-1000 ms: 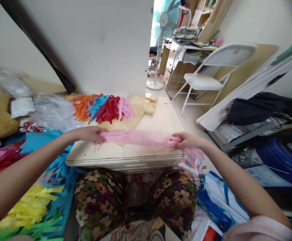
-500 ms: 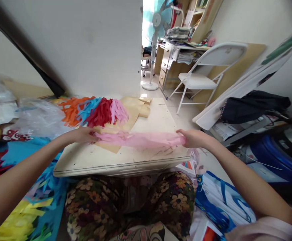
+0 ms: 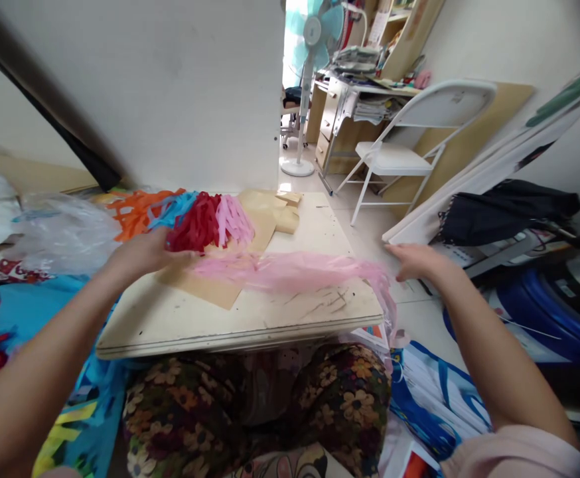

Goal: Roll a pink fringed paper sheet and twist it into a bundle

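Observation:
A strip of pink tissue paper (image 3: 300, 271) lies across the small cream table (image 3: 170, 332), its fringed right end hanging over the table edge. My left hand (image 3: 148, 253) hovers at the table's left side, fingers apart, beside the red tissue fringe (image 3: 195, 224) and off the left end of the pink strip. Beyond the table's right edge, my right hand (image 3: 417, 261) is raised with thumb and fingers apart, holding nothing. Pink fringe (image 3: 234, 220), blue fringe (image 3: 174, 209) and orange fringe (image 3: 138, 211) lie in a row with the red at the back left.
Brown paper (image 3: 210, 289) lies under the pink strip, with more folded brown paper (image 3: 285, 218) behind. Clear plastic bags (image 3: 66, 229) are heaped at left above blue tissue sheets (image 3: 41, 305). A white folding chair (image 3: 394, 159) and a fan (image 3: 312, 40) stand farther back.
Both hands have let go of the pink strip. My left hand has moved left and slightly away from me, my right hand outward to the right. The strip's right end now drapes down.

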Demonstrator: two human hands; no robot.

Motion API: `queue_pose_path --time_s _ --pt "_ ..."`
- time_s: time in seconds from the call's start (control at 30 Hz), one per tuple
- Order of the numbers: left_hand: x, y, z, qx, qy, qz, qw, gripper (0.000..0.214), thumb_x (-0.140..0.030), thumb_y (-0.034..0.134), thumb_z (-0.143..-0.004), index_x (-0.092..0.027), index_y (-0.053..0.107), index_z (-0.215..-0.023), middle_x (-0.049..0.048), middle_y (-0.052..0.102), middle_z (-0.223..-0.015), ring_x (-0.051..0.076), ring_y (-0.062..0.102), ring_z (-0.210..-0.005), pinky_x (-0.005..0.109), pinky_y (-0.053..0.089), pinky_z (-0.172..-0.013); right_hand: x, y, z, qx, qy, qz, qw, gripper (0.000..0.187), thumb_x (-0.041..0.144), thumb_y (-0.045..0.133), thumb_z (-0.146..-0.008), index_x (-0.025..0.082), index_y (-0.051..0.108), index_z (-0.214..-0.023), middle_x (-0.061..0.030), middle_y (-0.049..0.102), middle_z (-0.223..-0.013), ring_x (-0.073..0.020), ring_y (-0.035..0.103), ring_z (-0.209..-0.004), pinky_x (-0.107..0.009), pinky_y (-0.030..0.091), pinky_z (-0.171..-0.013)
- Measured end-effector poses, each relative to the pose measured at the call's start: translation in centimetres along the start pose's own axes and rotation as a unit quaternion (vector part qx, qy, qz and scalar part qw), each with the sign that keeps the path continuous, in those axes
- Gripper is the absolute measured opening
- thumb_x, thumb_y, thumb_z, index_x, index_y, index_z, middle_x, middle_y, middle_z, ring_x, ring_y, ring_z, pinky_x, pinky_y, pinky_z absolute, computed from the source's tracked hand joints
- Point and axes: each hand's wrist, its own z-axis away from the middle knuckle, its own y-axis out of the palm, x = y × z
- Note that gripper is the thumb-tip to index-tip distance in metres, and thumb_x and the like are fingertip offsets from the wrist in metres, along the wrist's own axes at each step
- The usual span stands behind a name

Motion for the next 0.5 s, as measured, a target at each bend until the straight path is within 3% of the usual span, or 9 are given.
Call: queue_pose_path --time_s 0.03,0.1,0.13,0.17,0.23,0.27,0.37,0.5 --pt "-0.9 0.1 0.8 -0.069 -0.001 -0.087 0.994 0.070 -0.057 0.056 -0.054 -0.004 0.047 -0.099 0.0159 0.058 -0.085 0.027 0.052 -0.076 0.029 0.037 -0.060 0.4 -0.5 0.9 -0.028 0.014 0.013 0.999 0.072 0.018 0.062 -0.052 0.001 0.036 -0.117 -0.0254 0.041 -0.116 -0.0369 0.037 -0.107 -0.047 0.029 -0.085" --pt "-3.3 1.4 2.7 -0.159 0.096 -0.153 0.971 0.064 -0.056 0.038 -0.069 -0.007 0.041 -0.110 0.0175 0.052 -0.104 0.028 0.050 -0.090 0.033 0.037 -0.071 2.5 -1.1 2.9 -0.086 0.006 0.027 0.996 0.077 0.032 0.059 -0.058 0.001 0.029 -0.121 -0.0252 0.028 -0.126 -0.0362 0.020 -0.118 -0.050 0.016 -0.093" --pt "-4.6 2.6 3.5 -0.152 0.178 -0.148 0.961 0.062 -0.055 0.036 -0.071 -0.008 0.041 -0.111 0.0162 0.052 -0.107 0.026 0.048 -0.094 0.033 0.036 -0.077 4.0 -1.2 3.7 -0.110 -0.033 0.029 0.993 0.081 0.042 0.057 -0.060 0.006 0.025 -0.124 -0.0187 0.022 -0.131 -0.0304 0.014 -0.121 -0.044 0.012 -0.097" --pt "-5.8 4.2 4.3 -0.127 0.266 -0.145 0.944 0.062 -0.056 0.035 -0.071 -0.008 0.042 -0.110 0.0155 0.052 -0.108 0.025 0.047 -0.098 0.033 0.034 -0.082 5.8 -1.0 4.4 -0.152 -0.122 0.025 0.981 0.086 0.050 0.055 -0.059 0.007 0.022 -0.126 -0.0168 0.020 -0.132 -0.0281 0.013 -0.122 -0.041 0.011 -0.099" --pt "-7.8 7.8 5.2 -0.054 0.414 -0.173 0.892 0.073 -0.059 0.040 -0.066 -0.007 0.037 -0.117 0.0160 0.044 -0.119 0.026 0.038 -0.109 0.036 0.025 -0.092 9.6 0.1 5.0 -0.180 -0.258 0.018 0.949 0.099 0.060 0.053 -0.054 0.005 0.016 -0.128 -0.0165 0.015 -0.134 -0.0268 0.010 -0.123 -0.040 0.009 -0.101" --pt "-8.5 9.6 5.4 -0.035 0.449 -0.190 0.872 0.079 -0.061 0.042 -0.064 -0.005 0.034 -0.119 0.0171 0.037 -0.125 0.027 0.031 -0.115 0.039 0.019 -0.096 11.2 1.0 4.9 -0.171 -0.293 0.019 0.940 0.104 0.062 0.054 -0.051 0.001 0.018 -0.127 -0.0192 0.015 -0.134 -0.0280 0.009 -0.123 -0.040 0.009 -0.101" --pt "-8.9 13.2 5.1 -0.011 0.475 -0.218 0.852 0.093 -0.068 0.039 -0.058 0.001 0.029 -0.121 0.0204 0.028 -0.128 0.029 0.022 -0.120 0.043 0.013 -0.098 13.8 3.4 4.0 -0.150 -0.304 0.024 0.941 0.111 0.065 0.054 -0.046 -0.007 0.021 -0.124 -0.0249 0.014 -0.132 -0.0323 0.008 -0.122 -0.044 0.009 -0.100" --pt "-8.1 13.9 4.6 0.001 0.470 -0.232 0.851 0.094 -0.069 0.034 -0.059 0.002 0.030 -0.120 0.0219 0.032 -0.126 0.029 0.027 -0.117 0.043 0.016 -0.097 13.5 4.8 3.2 -0.145 -0.291 0.012 0.946 0.112 0.068 0.050 -0.047 -0.008 0.020 -0.124 -0.0260 0.015 -0.131 -0.0331 0.011 -0.122 -0.046 0.011 -0.099"
